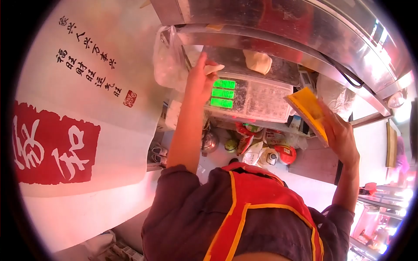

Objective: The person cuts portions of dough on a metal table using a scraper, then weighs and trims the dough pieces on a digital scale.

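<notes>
My left hand (200,80) is closed on a small pale piece of dough (214,68), beside the left part of a digital scale. A larger lump of dough (257,61) rests on the scale's dark metal pan (285,69). Below the pan, the scale's floury front panel (267,102) has a green lit display (222,93) with three rows of digits. Gripped in my right hand (339,135) is a yellow dough scraper (310,111) with a greyish edge, held at the scale's lower right corner, away from the dough.
A stainless steel hood or shelf (278,21) hangs over the scale. Clear plastic bags (170,61) hang at its left. On the floor stand bottles and packages (265,154) and a metal pot (210,142). A wall with lettering (78,95) borders the left side.
</notes>
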Motion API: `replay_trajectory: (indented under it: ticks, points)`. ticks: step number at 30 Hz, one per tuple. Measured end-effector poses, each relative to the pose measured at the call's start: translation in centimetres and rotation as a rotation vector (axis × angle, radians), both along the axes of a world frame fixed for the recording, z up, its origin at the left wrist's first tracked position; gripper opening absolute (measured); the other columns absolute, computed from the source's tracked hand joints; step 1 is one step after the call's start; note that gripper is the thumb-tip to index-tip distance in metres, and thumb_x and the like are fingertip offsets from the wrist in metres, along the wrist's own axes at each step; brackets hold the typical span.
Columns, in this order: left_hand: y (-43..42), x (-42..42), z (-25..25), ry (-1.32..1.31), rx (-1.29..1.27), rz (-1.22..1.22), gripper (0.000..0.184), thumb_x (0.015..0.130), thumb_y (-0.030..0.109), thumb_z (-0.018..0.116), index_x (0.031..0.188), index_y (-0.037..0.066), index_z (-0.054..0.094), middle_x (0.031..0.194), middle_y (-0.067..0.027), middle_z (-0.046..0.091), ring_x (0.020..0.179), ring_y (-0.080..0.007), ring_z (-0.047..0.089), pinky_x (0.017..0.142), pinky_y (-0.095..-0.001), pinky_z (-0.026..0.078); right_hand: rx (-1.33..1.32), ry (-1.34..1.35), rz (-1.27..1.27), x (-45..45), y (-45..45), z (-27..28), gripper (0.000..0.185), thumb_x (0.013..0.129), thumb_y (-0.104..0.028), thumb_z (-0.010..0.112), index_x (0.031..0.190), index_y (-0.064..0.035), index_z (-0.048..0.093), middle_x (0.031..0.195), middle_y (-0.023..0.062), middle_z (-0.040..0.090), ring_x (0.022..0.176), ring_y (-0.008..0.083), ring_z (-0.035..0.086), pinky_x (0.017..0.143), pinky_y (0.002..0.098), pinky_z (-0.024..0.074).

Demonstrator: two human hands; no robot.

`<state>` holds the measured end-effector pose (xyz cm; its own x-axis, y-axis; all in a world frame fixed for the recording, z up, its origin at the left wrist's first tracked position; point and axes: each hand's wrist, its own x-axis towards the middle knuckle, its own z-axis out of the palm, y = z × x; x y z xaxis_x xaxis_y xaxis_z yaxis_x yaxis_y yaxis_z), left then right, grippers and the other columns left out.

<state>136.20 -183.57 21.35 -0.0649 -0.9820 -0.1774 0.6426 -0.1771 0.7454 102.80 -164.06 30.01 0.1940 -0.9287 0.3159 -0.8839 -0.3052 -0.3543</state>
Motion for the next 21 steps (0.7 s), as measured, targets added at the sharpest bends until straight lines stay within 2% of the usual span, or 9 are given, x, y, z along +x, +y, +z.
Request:
replay_trajectory:
  ticks: [6, 7, 10, 11, 14, 17, 20, 21]
  points:
    - [-1.7, -2.8, -0.5, -0.749, -0.48, 0.039, 0.025, 0.087, 0.027, 0.066, 0.087, 0.003, 0.062, 0.079, -0.0015, 0.061, 0.066, -0.0123, 0.055, 0.063, -0.0268, 0.046, -0.111, -0.009, 0.029, 0.1, 0.3, -0.4, 0.05, 0.086, 0.003, 0.057, 0.134, -0.0118, 0.053, 0.09, 0.0176, 0.066, 0.074, 0.0289, 0.068, 0.066, 0.0361, 0.0544]
    - [-2.1, -3.0, -0.7, -0.949, -0.555, -0.045, 0.029, 0.086, 0.031, 0.068, 0.098, 0.004, 0.063, 0.084, -0.0016, 0.065, 0.076, -0.0139, 0.061, 0.069, -0.0276, 0.048, -0.149, -0.014, 0.037, 0.3, 0.2, -0.4, 0.051, 0.085, 0.004, 0.058, 0.133, -0.0114, 0.053, 0.089, 0.0169, 0.066, 0.073, 0.0283, 0.068, 0.066, 0.036, 0.0548]
    - [-1.7, -6.2, -1.3, -1.282, -0.662, 0.068, 0.034, 0.077, 0.031, 0.074, 0.093, 0.003, 0.062, 0.082, -0.0105, 0.068, 0.075, -0.0217, 0.065, 0.071, -0.0332, 0.051, -0.176, 0.034, 0.015, 0.6, -0.4, -0.4, 0.055, 0.082, 0.006, 0.059, 0.133, -0.012, 0.054, 0.082, 0.0125, 0.064, 0.067, 0.0252, 0.065, 0.065, 0.0358, 0.0557]
    - [-1.7, -7.1, -1.6, -1.288, -0.639, 0.068, 0.036, 0.073, 0.032, 0.076, 0.091, 0.004, 0.061, 0.087, -0.0136, 0.068, 0.08, -0.0283, 0.066, 0.071, -0.0384, 0.051, -0.202, 0.034, 0.027, 1.1, -0.8, -0.3, 0.056, 0.081, 0.006, 0.059, 0.134, -0.0124, 0.053, 0.08, 0.0112, 0.063, 0.066, 0.0242, 0.064, 0.063, 0.0352, 0.0558]
    - [-2.6, -9.3, -3.2, -1.481, -0.667, 0.197, 0.032, 0.075, 0.029, 0.074, 0.088, 0.005, 0.059, 0.087, -0.0127, 0.066, 0.08, -0.0308, 0.065, 0.07, -0.0416, 0.051, -0.297, 0.066, 0.067, 2.8, -2.6, -0.3, 0.062, 0.078, 0.006, 0.058, 0.136, -0.0138, 0.051, 0.077, 0.008, 0.061, 0.063, 0.0216, 0.062, 0.058, 0.0333, 0.0555]
    - [-2.6, -9.7, -3.6, -1.557, -0.704, 0.23, 0.032, 0.078, 0.032, 0.072, 0.092, 0.005, 0.061, 0.086, -0.0096, 0.069, 0.079, -0.0301, 0.066, 0.069, -0.0407, 0.05, -0.393, 0.197, 0.122, 4.4, -4.7, -1.2, 0.071, 0.075, 0.006, 0.056, 0.141, -0.0174, 0.044, 0.075, 0.0056, 0.057, 0.058, 0.0189, 0.059, 0.049, 0.0312, 0.0525]
    - [-2.2, -9.3, -3.7, -1.541, -0.647, 0.169, 0.026, 0.078, 0.028, 0.071, 0.092, 0.006, 0.064, 0.086, -0.0105, 0.069, 0.078, -0.0306, 0.066, 0.069, -0.0408, 0.05, -0.412, 0.346, 0.136, 6.4, -6.3, -1.9, 0.073, 0.075, 0.004, 0.056, 0.143, -0.0187, 0.042, 0.073, 0.005, 0.053, 0.055, 0.018, 0.056, 0.047, 0.0316, 0.0514]
    - [-1.8, -9.1, -3.4, -1.51, -0.623, 0.151, 0.022, 0.078, 0.025, 0.07, 0.09, 0.006, 0.065, 0.087, -0.0113, 0.068, 0.08, -0.0314, 0.066, 0.07, -0.0416, 0.05, -0.383, 0.337, 0.146, 6.6, -7.0, -2.3, 0.076, 0.075, 0.003, 0.055, 0.145, -0.0201, 0.037, 0.073, 0.0056, 0.052, 0.056, 0.0197, 0.057, 0.048, 0.0328, 0.0512]
